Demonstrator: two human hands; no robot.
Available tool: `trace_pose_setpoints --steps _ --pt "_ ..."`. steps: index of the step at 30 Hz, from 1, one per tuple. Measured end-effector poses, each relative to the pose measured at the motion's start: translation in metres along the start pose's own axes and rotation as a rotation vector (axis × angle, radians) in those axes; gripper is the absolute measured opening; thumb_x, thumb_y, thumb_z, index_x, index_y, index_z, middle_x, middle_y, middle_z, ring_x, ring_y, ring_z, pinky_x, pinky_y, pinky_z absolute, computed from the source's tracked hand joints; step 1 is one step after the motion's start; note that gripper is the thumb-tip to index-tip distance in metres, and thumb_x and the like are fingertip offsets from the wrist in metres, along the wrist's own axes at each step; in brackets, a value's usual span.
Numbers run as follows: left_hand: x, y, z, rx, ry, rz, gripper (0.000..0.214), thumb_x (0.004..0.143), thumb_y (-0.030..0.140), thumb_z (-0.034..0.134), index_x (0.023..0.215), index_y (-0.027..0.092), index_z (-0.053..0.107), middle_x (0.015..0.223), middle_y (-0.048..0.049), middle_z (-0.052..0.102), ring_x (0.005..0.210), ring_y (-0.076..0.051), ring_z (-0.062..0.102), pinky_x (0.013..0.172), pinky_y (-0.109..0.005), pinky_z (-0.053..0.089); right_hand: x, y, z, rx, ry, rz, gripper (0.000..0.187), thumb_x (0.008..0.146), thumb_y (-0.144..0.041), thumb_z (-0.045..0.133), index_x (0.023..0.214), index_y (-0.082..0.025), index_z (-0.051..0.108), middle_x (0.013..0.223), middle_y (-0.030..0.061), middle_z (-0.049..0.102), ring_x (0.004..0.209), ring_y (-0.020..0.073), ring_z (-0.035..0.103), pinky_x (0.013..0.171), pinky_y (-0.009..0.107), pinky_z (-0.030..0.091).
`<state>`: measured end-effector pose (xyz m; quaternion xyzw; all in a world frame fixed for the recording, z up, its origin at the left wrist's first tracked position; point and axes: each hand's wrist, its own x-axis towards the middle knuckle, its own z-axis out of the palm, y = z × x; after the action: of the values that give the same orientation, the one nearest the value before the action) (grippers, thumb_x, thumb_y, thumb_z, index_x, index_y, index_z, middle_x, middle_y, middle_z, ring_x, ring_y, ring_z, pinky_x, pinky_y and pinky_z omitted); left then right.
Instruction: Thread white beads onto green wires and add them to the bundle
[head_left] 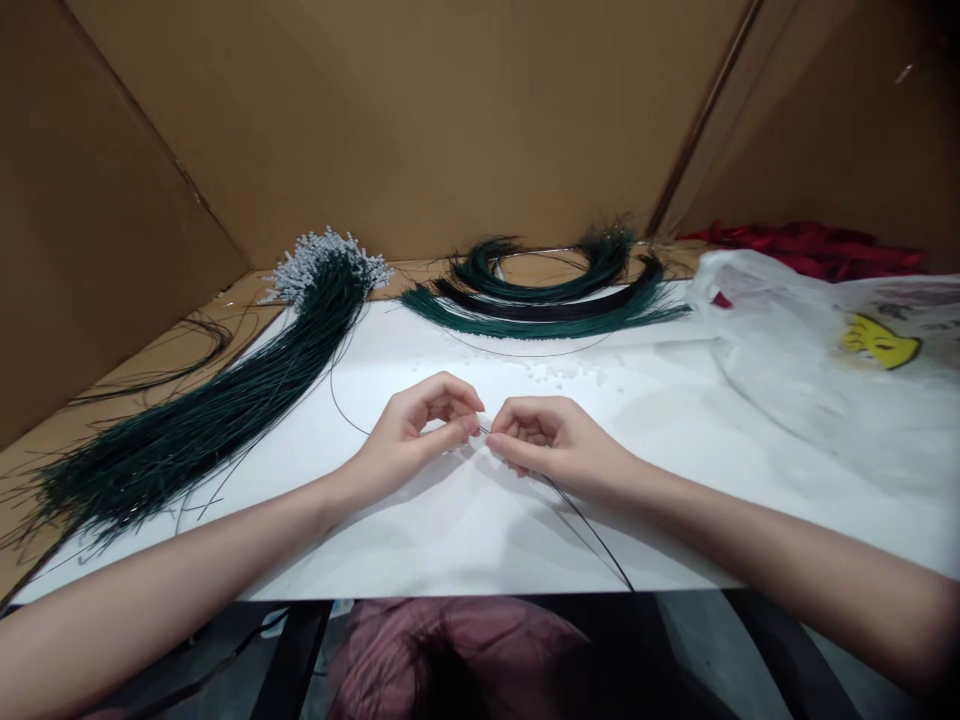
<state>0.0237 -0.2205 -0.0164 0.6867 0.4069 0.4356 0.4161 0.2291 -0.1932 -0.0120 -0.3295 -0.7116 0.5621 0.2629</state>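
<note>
My left hand (416, 425) and my right hand (544, 440) meet fingertip to fingertip over the middle of a white sheet (465, 530). Both are pinched closed. My right hand pinches a thin dark green wire (592, 535) that trails back toward the sheet's near edge. My left hand's thumb and forefinger pinch something tiny at the wire's tip; I cannot make out what it is. A few small clear beads (559, 372) lie scattered on the sheet just beyond my hands.
A long bundle of green wires with white bead tips (225, 400) lies at the left. Curved bundles of green wires (547, 290) lie at the back. A clear plastic bag (817, 350) sits at the right, red material (810, 245) behind it. Cardboard walls surround the surface.
</note>
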Motion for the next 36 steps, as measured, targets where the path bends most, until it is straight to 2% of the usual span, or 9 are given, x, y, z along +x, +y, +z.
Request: trace_pose_setpoints --steps 6,8,11,14,17,21,27,32,36 --pt "0.013 -0.004 -0.011 0.009 -0.046 0.014 0.016 0.09 0.031 0.061 0.098 0.017 0.063 0.089 -0.0042 0.064 0.082 -0.015 0.061 0.075 -0.026 0.047 0.0 -0.001 0.001 0.008 0.007 0.021 0.016 0.081 -0.028 0.068 0.075 -0.015 0.061 0.058 -0.0038 0.053 0.053 0.0082 0.051 0.052 0.021 0.037" --pt "0.027 -0.008 -0.019 0.127 -0.024 0.055 0.016 0.091 0.03 0.058 0.099 0.017 0.063 0.087 -0.0038 0.064 0.082 -0.016 0.06 0.075 -0.027 0.046 0.0 -0.001 0.001 0.014 0.012 0.027 0.016 0.082 -0.028 0.066 0.075 -0.015 0.061 0.058 -0.0036 0.054 0.052 0.0079 0.051 0.052 0.021 0.036" --pt "0.055 -0.017 -0.031 0.45 -0.002 0.149 0.014 0.089 0.026 0.057 0.096 0.017 0.065 0.085 -0.003 0.064 0.076 -0.015 0.056 0.071 -0.026 0.043 0.001 0.0 0.0 0.025 0.007 0.03 0.015 0.083 -0.027 0.065 0.077 -0.014 0.06 0.06 -0.0034 0.054 0.053 0.0076 0.051 0.052 0.02 0.037" --pt "0.08 -0.026 -0.038 0.656 -0.011 0.16 0.012 0.085 0.022 0.059 0.092 0.016 0.067 0.08 -0.0021 0.062 0.071 -0.015 0.053 0.067 -0.027 0.039 0.001 0.002 -0.001 0.031 -0.007 0.029 0.013 0.083 -0.026 0.065 0.08 -0.014 0.06 0.062 -0.0034 0.053 0.055 0.0077 0.051 0.054 0.02 0.038" --pt "0.095 -0.034 -0.04 0.735 -0.076 0.13 0.008 0.081 0.021 0.065 0.087 0.017 0.067 0.076 -0.0012 0.06 0.069 -0.015 0.053 0.066 -0.026 0.038 0.001 0.004 -0.001 0.039 -0.015 0.03 0.014 0.083 -0.026 0.065 0.08 -0.014 0.061 0.063 -0.0032 0.053 0.055 0.008 0.051 0.055 0.021 0.039" --pt "0.102 -0.04 -0.04 0.739 -0.109 0.12 0.003 0.08 0.018 0.066 0.079 0.016 0.066 0.073 -0.0011 0.061 0.068 -0.015 0.053 0.067 -0.026 0.038 0.0 0.004 -0.002 0.051 -0.016 0.024 0.012 0.081 -0.024 0.067 0.079 -0.014 0.061 0.062 -0.0035 0.053 0.055 0.0079 0.051 0.056 0.021 0.039" --pt "0.087 -0.028 -0.036 0.676 -0.086 0.123 0.005 0.084 0.017 0.06 0.08 0.015 0.063 0.078 -0.0019 0.065 0.072 -0.015 0.056 0.069 -0.026 0.041 0.0 0.004 -0.001 0.056 -0.016 -0.001 0.011 0.084 -0.022 0.063 0.077 -0.014 0.06 0.061 -0.0035 0.053 0.056 0.0079 0.051 0.055 0.021 0.038" --pt "0.046 0.002 -0.023 0.31 -0.118 0.033 0.013 0.085 0.026 0.065 0.084 0.013 0.064 0.084 -0.0032 0.067 0.078 -0.014 0.061 0.077 -0.026 0.049 0.0 0.003 -0.001 0.068 0.0 -0.012 0.012 0.086 -0.02 0.061 0.076 -0.015 0.059 0.06 -0.0042 0.052 0.056 0.0071 0.05 0.055 0.02 0.037" --pt "0.014 0.007 -0.014 0.122 -0.091 -0.032 0.012 0.084 0.025 0.069 0.088 0.014 0.066 0.086 -0.0031 0.068 0.08 -0.013 0.063 0.079 -0.025 0.05 -0.001 0.001 -0.002 0.08 0.005 -0.019 0.011 0.085 -0.019 0.062 0.075 -0.014 0.059 0.06 -0.0042 0.052 0.056 0.0068 0.05 0.053 0.019 0.037"
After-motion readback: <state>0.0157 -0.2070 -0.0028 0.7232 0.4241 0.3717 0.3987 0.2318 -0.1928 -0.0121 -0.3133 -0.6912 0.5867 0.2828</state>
